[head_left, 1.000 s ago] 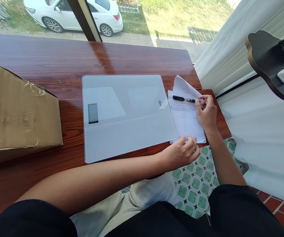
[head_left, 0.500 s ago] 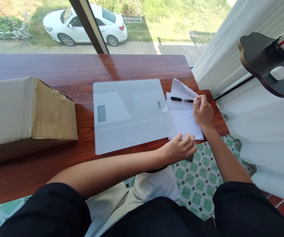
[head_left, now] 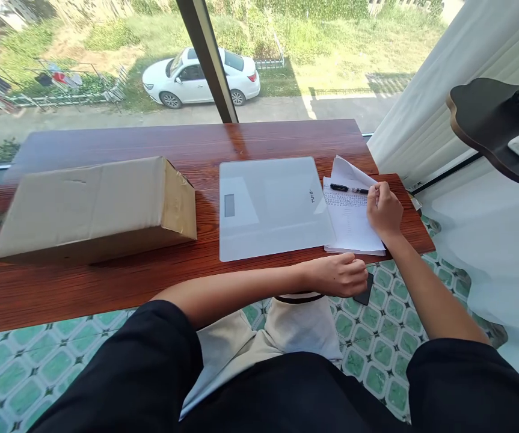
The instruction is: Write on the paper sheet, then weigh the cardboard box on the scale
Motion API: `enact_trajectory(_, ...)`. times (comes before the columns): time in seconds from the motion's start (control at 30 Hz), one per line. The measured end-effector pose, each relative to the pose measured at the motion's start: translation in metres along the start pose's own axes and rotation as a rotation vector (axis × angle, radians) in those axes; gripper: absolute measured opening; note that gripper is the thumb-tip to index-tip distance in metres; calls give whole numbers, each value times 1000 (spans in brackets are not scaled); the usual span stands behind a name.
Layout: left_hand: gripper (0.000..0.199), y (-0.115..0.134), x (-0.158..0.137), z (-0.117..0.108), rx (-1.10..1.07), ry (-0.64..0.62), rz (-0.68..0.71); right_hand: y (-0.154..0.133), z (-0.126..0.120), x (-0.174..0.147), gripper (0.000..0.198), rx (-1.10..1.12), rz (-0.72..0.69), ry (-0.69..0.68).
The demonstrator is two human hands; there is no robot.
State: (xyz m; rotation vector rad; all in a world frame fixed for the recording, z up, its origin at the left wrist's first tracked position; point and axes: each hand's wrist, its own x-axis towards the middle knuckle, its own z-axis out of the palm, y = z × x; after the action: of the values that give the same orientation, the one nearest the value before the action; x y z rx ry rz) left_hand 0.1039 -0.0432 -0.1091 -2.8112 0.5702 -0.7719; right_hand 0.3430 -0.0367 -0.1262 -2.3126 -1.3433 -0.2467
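Lying sideways, black end (head_left: 338,187) left, the pen (head_left: 349,189) meets curled right fingers (head_left: 371,201), hold unclear.

View's swung left/back: whole box (head_left: 92,204) & table's (head_left: 119,141) far L corner now in. L hand (head_left: 338,276) lower vs. paper's (head_left: 353,231) near edge, fingers curled tighter; more of dark item (head_left: 365,291) showing.

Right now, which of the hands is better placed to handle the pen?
Probably the right hand: it is over the papers, right by one end of the pen. The left hand is loosely curled, closer to the body and farther from the pen.
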Motion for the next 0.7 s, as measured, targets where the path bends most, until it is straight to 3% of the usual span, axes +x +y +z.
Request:
enact_trajectory(0.2,18,2,-35,-26,52,-34,-63,1,0,0,28,-7,5,12)
enact_trajectory(0.4,15,11,-89,-70,149,-36,-186,1,0,0,32,20,18,-10)
enact_trajectory(0.53,19,19,-129,-102,250,-38,-349,2,-2,0,33,-10,17,-32)
enact_trajectory(0.7,30,31,-180,-138,415,-42,-673,5,-1,0,34,-20,35,-50)
